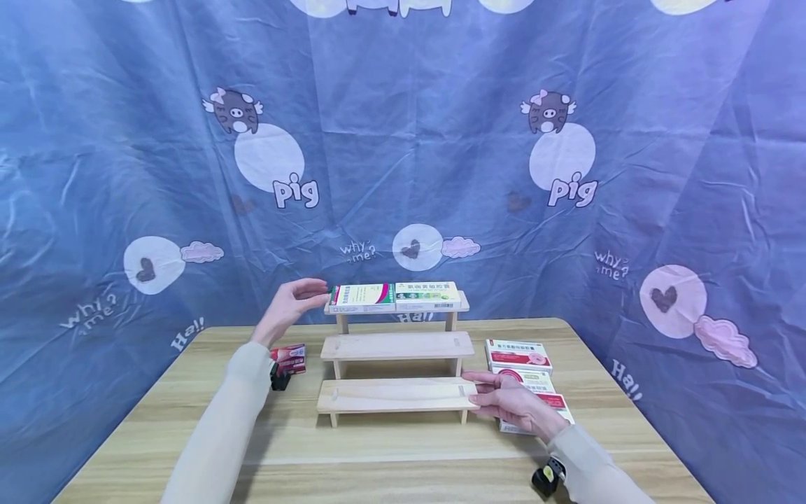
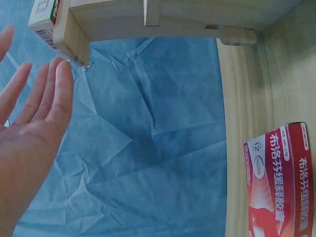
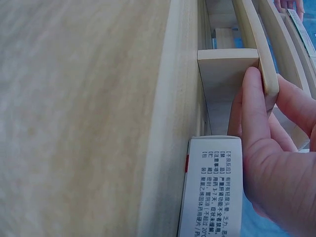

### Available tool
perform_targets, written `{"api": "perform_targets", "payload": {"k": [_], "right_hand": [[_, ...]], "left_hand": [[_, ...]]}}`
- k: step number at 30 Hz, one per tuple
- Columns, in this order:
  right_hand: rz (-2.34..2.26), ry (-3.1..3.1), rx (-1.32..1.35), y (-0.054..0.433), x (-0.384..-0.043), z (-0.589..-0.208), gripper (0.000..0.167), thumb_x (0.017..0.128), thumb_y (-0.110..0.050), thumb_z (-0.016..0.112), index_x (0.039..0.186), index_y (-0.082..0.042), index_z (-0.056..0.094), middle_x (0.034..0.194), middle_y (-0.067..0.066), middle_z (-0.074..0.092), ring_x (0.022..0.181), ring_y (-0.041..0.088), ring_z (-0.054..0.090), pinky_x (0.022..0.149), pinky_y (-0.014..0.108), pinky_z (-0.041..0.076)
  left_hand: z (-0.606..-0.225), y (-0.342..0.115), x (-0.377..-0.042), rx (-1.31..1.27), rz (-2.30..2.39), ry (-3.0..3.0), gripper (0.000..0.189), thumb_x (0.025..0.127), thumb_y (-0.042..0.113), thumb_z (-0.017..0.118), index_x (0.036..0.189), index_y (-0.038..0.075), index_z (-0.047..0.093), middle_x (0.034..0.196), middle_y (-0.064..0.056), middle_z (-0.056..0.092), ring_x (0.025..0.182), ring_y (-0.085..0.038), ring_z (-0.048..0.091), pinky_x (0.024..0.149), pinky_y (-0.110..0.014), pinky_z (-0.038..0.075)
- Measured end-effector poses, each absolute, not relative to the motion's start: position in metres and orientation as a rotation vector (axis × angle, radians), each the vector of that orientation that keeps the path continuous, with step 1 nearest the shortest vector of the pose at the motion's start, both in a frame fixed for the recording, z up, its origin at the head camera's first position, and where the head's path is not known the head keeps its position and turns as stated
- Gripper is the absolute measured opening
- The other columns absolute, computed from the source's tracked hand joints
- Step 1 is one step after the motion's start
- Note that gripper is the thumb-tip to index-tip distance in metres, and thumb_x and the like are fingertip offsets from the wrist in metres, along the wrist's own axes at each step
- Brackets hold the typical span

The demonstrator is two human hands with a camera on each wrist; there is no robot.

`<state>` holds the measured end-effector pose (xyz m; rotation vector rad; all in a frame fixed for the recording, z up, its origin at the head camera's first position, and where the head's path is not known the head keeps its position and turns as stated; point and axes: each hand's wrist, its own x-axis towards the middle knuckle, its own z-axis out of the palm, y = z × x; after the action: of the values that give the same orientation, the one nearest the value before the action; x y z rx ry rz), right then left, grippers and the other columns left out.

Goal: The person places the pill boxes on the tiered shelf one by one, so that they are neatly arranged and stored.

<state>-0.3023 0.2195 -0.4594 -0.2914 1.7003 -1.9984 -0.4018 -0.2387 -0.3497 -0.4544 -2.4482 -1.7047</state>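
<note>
We see the wooden rack (image 1: 397, 346) on the table (image 1: 378, 483), its long axis running nine to three o'clock; our right hand (image 1: 511, 402) is nearer the bottom step (image 1: 397, 397), pinching its right end, the rest reaching toward nine. Our left hand (image 1: 294, 302) is loosely extended, holding nothing, with the top step (image 1: 464, 302) and its green-edged box (image 1: 362, 297) just beside it at three o'clock.

high head and close wrist views share shelf (image 1: 398, 345).
</note>
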Motion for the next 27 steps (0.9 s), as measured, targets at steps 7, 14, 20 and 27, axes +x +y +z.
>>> {"api": "perform_targets", "payload": {"k": [7, 14, 20, 27], "right_hand": [[-2.0, 1.706, -0.282, 0.22, -0.303, -0.46, 0.061, 0.092, 0.005, 0.058, 0.147, 0.009, 0.032, 0.113, 0.011, 0.063, 0.099, 0.018, 0.068, 0.088, 0.031, 0.059], [-2.002, 1.701, -0.29, 0.221, -0.303, -0.462, 0.06, 0.093, 0.005, 0.057, 0.147, 0.008, 0.032, 0.113, 0.01, 0.064, 0.1, 0.018, 0.067, 0.088, 0.03, 0.059], [-2.006, 1.691, -0.291, 0.221, -0.306, -0.463, 0.059, 0.092, 0.004, 0.059, 0.146, 0.007, 0.036, 0.114, 0.011, 0.064, 0.1, 0.019, 0.068, 0.087, 0.031, 0.059], [-1.999, 1.693, -0.298, 0.221, -0.307, -0.464, 0.06, 0.092, 0.004, 0.059, 0.147, 0.007, 0.034, 0.113, 0.011, 0.065, 0.099, 0.019, 0.068, 0.087, 0.031, 0.059]], "left_hand": [[-0.356, -0.253, -0.393, -0.419, -1.625, -2.458, 0.037, 0.091, 0.028, 0.07, 0.117, 0.003, 0.065, 0.109, -0.017, 0.07, 0.089, -0.022, 0.067, 0.071, -0.026, 0.057], [-0.365, -0.268, -0.379, -0.411, -1.598, -2.497, 0.037, 0.091, 0.029, 0.07, 0.113, 0.0, 0.066, 0.084, 0.001, 0.068, 0.072, -0.013, 0.058, 0.059, -0.026, 0.052], [-0.387, -0.289, -0.375, -0.43, -1.498, -2.553, 0.036, 0.09, 0.024, 0.072, 0.115, 0.0, 0.066, 0.095, -0.014, 0.071, 0.08, -0.013, 0.065, 0.066, -0.026, 0.056], [-0.414, -0.312, -0.37, -0.483, -1.47, -2.641, 0.039, 0.087, 0.009, 0.073, 0.121, -0.005, 0.063, 0.117, -0.026, 0.067, 0.099, -0.017, 0.069, 0.082, -0.024, 0.057]]}}
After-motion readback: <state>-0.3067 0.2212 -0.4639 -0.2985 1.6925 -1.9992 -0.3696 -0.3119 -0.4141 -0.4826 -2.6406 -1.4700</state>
